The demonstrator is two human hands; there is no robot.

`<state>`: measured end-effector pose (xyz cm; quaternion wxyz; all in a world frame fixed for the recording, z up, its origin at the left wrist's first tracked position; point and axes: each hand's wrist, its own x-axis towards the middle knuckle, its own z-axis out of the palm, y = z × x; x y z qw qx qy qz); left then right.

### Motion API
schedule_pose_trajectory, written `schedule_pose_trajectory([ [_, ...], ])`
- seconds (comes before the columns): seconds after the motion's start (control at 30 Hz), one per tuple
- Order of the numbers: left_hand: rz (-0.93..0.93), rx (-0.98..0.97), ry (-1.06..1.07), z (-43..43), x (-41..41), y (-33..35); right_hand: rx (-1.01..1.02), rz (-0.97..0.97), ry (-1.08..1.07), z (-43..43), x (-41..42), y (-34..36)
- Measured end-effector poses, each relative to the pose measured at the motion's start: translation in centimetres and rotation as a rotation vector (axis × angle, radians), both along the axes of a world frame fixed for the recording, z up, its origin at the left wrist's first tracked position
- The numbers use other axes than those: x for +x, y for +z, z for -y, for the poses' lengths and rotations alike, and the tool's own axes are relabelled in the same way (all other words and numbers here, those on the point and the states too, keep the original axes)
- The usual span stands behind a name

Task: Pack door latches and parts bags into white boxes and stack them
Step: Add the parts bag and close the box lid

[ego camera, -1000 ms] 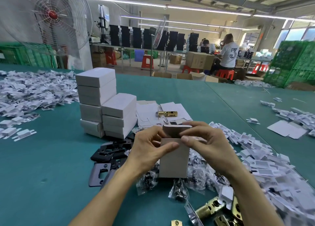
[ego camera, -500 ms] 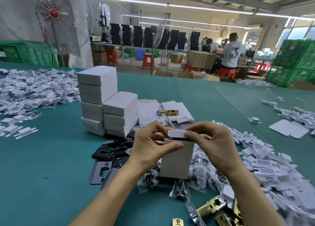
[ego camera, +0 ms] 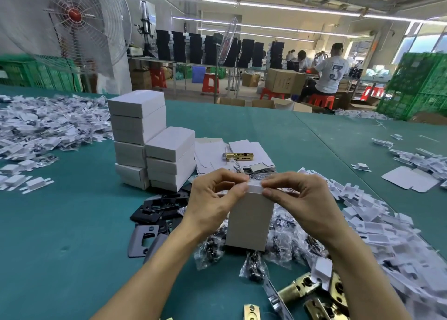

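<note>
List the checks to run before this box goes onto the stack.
1. Top flap of the box down: ok, it lies flat under the fingertips.
2. Flap fully tucked in: cannot tell, the fingers cover its edge.
3. Grip: ok, the left hand and the right hand both pinch the top edge.
4. Contents inside: cannot tell, the box is closed.
5. Landing spot: ok, the top of the shorter stack is bare.

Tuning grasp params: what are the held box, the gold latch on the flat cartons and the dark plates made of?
Box: thin matte paperboard, white, crisp folded edges. Latch: metal, shiny brass-coloured finish, bright glints. Plates: likely stamped metal, matte black coating; plastic not excluded.
</note>
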<state>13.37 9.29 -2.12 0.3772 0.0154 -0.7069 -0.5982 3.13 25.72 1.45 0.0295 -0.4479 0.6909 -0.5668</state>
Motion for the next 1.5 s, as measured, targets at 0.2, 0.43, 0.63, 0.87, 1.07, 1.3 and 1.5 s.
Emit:
schedule_pose_trajectory([
  [0.2, 0.044, -0.022, -0.012, 0.1, 0.2, -0.6, 0.164, 0.144, 0.092, -0.6, -0.1, 0.4],
  [0.43, 0.130, 0.012, -0.051, 0.4, 0.0, -0.7, 0.161, 0.150, 0.019, -0.4, 0.2, -0.1],
  [0.63, 0.202, 0.020, -0.022, 0.1, -0.1, 0.5, -0.079, 0.407, -0.168, -0.1, -0.4, 0.2],
  [0.87, 0.108, -0.303, 0.103, -1.9, 0.4, 1.8, -0.379, 0.950, -0.176, 0.9, 0.4, 1.0],
  [1.07, 0.199, -0.341, 0.347, -0.8, 0.2, 2.6, -0.281, 0.902, -0.029, 2.0, 1.7, 0.8],
  [1.3, 0.160, -0.092, 0.764, 5.6, -1.5, 3.5, -0.132, 0.875, 0.132, 2.2, 2.3, 0.8],
  [1.5, 0.303, -0.082, 0.883, 9.5, -3.2, 3.2, -0.072, 0.834, 0.118, 2.2, 2.1, 0.4],
])
